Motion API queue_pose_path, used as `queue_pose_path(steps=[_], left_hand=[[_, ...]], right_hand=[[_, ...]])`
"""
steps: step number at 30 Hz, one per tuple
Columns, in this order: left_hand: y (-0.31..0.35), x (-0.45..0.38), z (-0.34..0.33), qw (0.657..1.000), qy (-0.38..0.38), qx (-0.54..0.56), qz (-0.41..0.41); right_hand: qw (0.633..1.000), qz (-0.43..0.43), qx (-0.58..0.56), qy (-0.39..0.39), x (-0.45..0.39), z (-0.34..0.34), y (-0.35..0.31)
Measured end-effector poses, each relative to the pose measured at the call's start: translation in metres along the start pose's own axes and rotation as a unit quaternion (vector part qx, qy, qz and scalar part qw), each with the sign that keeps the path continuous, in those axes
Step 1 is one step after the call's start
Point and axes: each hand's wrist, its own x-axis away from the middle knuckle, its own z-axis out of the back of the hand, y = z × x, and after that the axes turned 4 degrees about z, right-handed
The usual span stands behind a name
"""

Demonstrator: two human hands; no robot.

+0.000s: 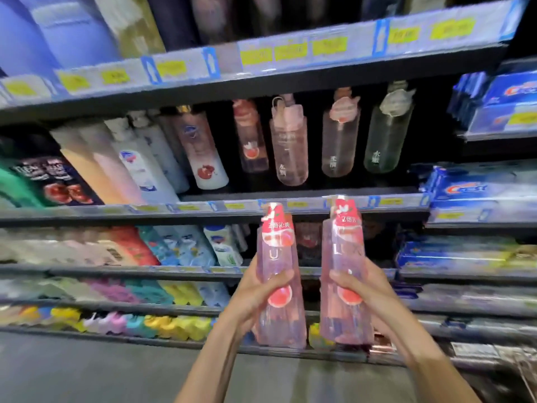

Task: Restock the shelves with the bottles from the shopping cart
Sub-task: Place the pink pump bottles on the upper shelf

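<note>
I hold two tall clear pink bottles upright in front of the shelves. My left hand (255, 295) grips the left pink bottle (279, 257) around its middle. My right hand (369, 292) grips the right pink bottle (344, 251) the same way. Both bottles have red and white paper collars at the top. Just behind their tops runs the edge of a shelf (305, 203). On that shelf stand similar pink bottles (289, 149) and a clear bottle (388, 135), with dark gaps between them.
White and peach body wash bottles (139, 164) fill the left part of that shelf. Blue toothpaste boxes (479, 190) are stacked at the right. Lower shelves (116, 270) hold many colourful packs. Grey floor (87, 370) lies below. A metal cart wire (523, 365) shows at bottom right.
</note>
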Motion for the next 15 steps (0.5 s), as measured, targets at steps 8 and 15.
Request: queue_pose_path(steps=[8,15], left_hand=[[0.050,-0.019,0.051,0.998,0.024,0.010,-0.051],[0.108,-0.071,0.077,0.988,-0.040,-0.023,-0.148]], right_hand=[[0.997,0.045,0.049,-0.050,-0.018,-0.052,-0.040],[0.993,0.075,0.054,-0.073,-0.051,-0.061,-0.047]])
